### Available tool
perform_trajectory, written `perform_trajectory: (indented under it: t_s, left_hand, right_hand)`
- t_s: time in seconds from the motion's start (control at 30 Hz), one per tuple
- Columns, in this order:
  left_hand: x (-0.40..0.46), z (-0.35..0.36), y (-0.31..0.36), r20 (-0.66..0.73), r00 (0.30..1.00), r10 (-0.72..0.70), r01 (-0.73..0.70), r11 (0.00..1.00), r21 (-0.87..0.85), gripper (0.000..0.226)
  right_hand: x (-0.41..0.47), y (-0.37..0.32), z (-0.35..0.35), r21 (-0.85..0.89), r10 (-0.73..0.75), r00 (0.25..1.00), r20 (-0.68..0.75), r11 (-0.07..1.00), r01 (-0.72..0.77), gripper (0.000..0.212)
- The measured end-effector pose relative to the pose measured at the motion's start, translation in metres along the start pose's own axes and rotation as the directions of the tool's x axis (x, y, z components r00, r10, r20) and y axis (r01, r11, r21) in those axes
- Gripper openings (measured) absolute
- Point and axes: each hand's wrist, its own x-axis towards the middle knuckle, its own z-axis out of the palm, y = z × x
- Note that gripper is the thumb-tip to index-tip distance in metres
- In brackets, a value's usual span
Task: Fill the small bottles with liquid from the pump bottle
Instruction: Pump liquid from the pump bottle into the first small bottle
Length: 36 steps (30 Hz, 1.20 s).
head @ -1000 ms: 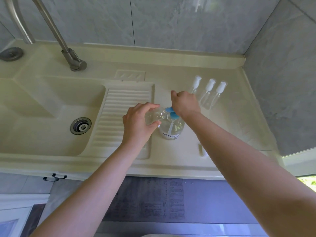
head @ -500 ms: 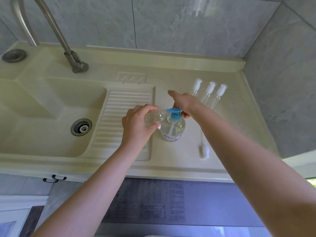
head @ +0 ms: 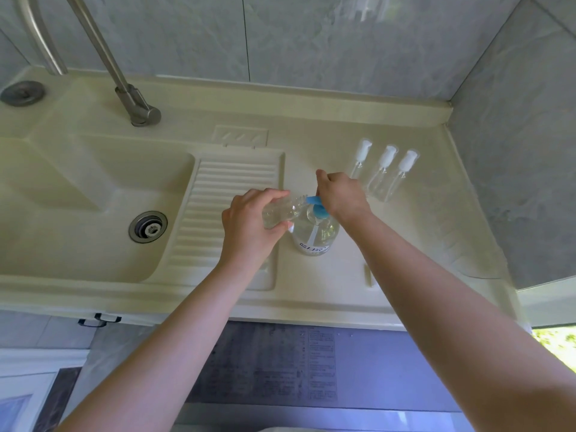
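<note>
You are mid-fill: your left hand (head: 249, 226) grips a small bottle (head: 282, 212), mouth at the spout of the pump bottle (head: 316, 235) on the counter (head: 405, 275), right hand (head: 341, 196) curled over its head; next, pump steadily.

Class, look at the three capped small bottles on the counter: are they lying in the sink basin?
No. The three capped bottles lie on the flat counter at the right, well away from the basin.

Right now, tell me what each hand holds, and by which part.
The left hand grips a small clear plastic bottle around its body, mouth at the blue pump nozzle. The right hand rests on the pump head, gripping nothing visible.
</note>
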Motion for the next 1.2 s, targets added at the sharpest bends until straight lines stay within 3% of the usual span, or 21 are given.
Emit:
perform_trajectory:
  t_s: [0.3,0.73,1.0,1.2]
  left_hand:
    - [0.0,-0.003,0.003,-0.008,1.0,0.005,-0.005,1.0,0.017,0.05]
    - [0.001,0.0,0.001,-0.017,1.0,0.002,-0.001,1.0,0.022,0.052]
    - [0.002,-0.002,0.003,-0.012,1.0,0.01,-0.009,0.999,0.036,0.052]
    - [0.004,-0.002,0.004,-0.011,1.0,0.027,-0.026,0.998,0.053,0.053]
  right_hand:
    - [0.003,-0.002,-0.013,0.058,0.015,0.988,0.151,0.998,-0.024,0.061]
    - [0.005,0.003,0.003,-0.017,-0.027,1.0,-0.014,0.999,0.027,0.056]
    - [0.005,0.002,-0.011,0.037,0.024,0.993,0.115,0.999,-0.028,0.066]
    - [0.004,0.002,-0.007,-0.001,0.01,0.998,0.067,1.0,-0.01,0.06]
